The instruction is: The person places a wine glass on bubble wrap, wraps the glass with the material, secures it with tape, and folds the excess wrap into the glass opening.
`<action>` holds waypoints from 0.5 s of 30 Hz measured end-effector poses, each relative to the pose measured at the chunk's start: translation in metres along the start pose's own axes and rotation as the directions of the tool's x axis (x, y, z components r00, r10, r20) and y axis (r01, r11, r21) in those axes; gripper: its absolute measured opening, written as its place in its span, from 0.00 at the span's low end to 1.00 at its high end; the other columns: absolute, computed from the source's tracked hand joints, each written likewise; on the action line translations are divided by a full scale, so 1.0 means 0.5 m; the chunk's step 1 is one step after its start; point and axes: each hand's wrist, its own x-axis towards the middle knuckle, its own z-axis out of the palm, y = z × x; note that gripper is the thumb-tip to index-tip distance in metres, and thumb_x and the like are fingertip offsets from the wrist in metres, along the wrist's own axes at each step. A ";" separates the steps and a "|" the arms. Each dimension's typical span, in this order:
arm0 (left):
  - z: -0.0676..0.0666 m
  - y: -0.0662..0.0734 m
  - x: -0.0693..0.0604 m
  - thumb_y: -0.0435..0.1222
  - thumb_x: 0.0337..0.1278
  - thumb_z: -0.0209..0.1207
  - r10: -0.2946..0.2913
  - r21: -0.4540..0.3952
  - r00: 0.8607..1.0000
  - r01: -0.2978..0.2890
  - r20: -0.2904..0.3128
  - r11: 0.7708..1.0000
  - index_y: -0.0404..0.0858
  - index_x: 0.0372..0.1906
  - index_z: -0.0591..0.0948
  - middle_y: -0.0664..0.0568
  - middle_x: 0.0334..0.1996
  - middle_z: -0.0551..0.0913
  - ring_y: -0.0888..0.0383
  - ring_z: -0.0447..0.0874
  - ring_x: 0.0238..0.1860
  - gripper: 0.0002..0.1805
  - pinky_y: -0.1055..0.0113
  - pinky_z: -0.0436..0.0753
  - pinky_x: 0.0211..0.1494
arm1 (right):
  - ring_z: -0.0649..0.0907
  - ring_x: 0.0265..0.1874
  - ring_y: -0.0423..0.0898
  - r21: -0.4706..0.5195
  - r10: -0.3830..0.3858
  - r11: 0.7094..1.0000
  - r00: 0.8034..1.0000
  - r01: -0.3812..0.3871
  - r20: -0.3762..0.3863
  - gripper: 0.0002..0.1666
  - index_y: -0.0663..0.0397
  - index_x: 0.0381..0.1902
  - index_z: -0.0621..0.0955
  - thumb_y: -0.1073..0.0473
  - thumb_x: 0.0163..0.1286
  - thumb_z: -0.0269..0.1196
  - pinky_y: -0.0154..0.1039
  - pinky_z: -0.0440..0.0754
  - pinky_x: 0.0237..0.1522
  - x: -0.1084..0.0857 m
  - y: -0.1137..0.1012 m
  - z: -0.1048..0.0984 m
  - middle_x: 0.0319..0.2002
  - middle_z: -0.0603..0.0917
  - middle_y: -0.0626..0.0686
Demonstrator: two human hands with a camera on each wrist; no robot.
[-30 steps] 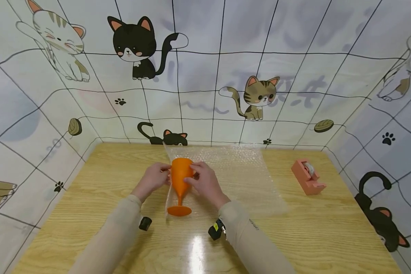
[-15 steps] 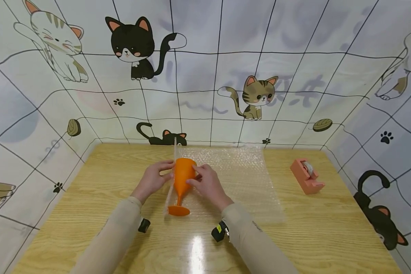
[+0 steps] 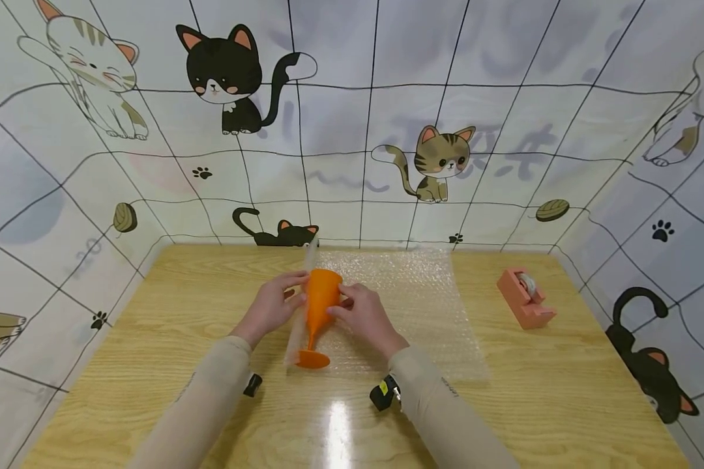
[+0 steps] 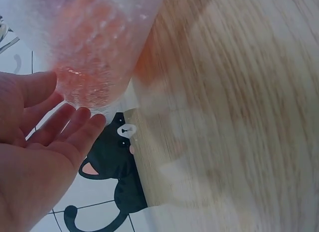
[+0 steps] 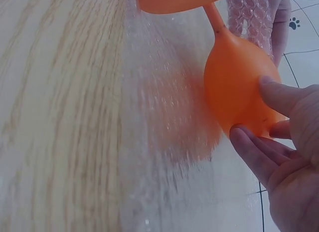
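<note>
An orange goblet (image 3: 322, 296) lies on a sheet of clear bubble wrap (image 3: 407, 306), its foot toward me and its bowl away. The wrap's left edge stands folded up against the goblet's left side. My left hand (image 3: 272, 305) holds this raised edge, its thumb and fingers against the wrap; in the left wrist view the orange shows blurred through the bubble wrap (image 4: 94, 52). From the right, my right hand (image 3: 366, 316) grips the bowl between thumb and fingers. The right wrist view shows the goblet (image 5: 239, 82) on its side, with fingertips near its rim.
A pink tape dispenser (image 3: 525, 298) with a roll of tape stands right of the wrap. The wooden table (image 3: 182, 312) meets a cat-printed cloth backdrop (image 3: 340, 143) at the back and sides. Flat wrap extends rightward from the goblet.
Both hands and the goblet have shifted slightly to the right. The wrap's left edge has come up and over toward the right with the goblet.
</note>
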 end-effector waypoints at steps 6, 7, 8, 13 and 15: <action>0.009 0.007 0.000 0.28 0.70 0.62 0.058 0.051 0.998 -0.057 -0.002 0.997 0.28 0.67 0.77 0.39 0.72 0.73 0.39 0.73 0.70 0.23 0.47 0.76 0.68 | 0.89 0.42 0.53 0.010 0.005 1.000 1.000 -0.005 0.013 0.33 0.68 0.65 0.79 0.60 0.65 0.74 0.38 0.88 0.43 -0.001 0.012 -0.005 0.46 0.85 0.62; 0.009 0.008 0.001 0.28 0.70 0.62 0.063 0.056 0.998 -0.063 -0.003 0.996 0.28 0.67 0.77 0.39 0.72 0.73 0.40 0.73 0.70 0.23 0.47 0.76 0.68 | 0.89 0.42 0.53 0.012 0.004 1.000 1.000 -0.004 0.013 0.33 0.68 0.65 0.79 0.61 0.65 0.74 0.38 0.89 0.42 -0.001 0.013 -0.006 0.46 0.85 0.62; 0.010 0.010 0.002 0.29 0.70 0.62 0.069 0.065 0.998 -0.068 -0.003 0.996 0.28 0.67 0.77 0.39 0.71 0.73 0.40 0.73 0.70 0.23 0.47 0.76 0.68 | 0.90 0.41 0.53 0.008 0.000 1.000 1.000 0.000 0.012 0.32 0.68 0.64 0.80 0.61 0.65 0.75 0.37 0.88 0.42 -0.001 0.015 -0.007 0.46 0.85 0.62; 0.011 0.018 0.003 0.30 0.70 0.62 0.079 0.118 0.997 -0.078 -0.005 0.990 0.28 0.66 0.78 0.40 0.71 0.73 0.40 0.73 0.70 0.23 0.46 0.76 0.69 | 0.90 0.41 0.54 0.007 -0.009 1.000 1.000 0.009 0.013 0.32 0.69 0.63 0.81 0.62 0.64 0.75 0.38 0.89 0.42 -0.001 0.017 -0.013 0.47 0.84 0.64; 0.012 0.021 0.003 0.30 0.70 0.62 0.087 0.147 0.996 -0.085 -0.008 0.985 0.28 0.66 0.78 0.40 0.71 0.74 0.39 0.73 0.70 0.23 0.46 0.74 0.70 | 0.89 0.43 0.55 0.021 0.003 1.000 1.000 -0.003 0.014 0.33 0.69 0.64 0.80 0.62 0.64 0.75 0.39 0.89 0.43 -0.001 0.017 -0.015 0.50 0.82 0.66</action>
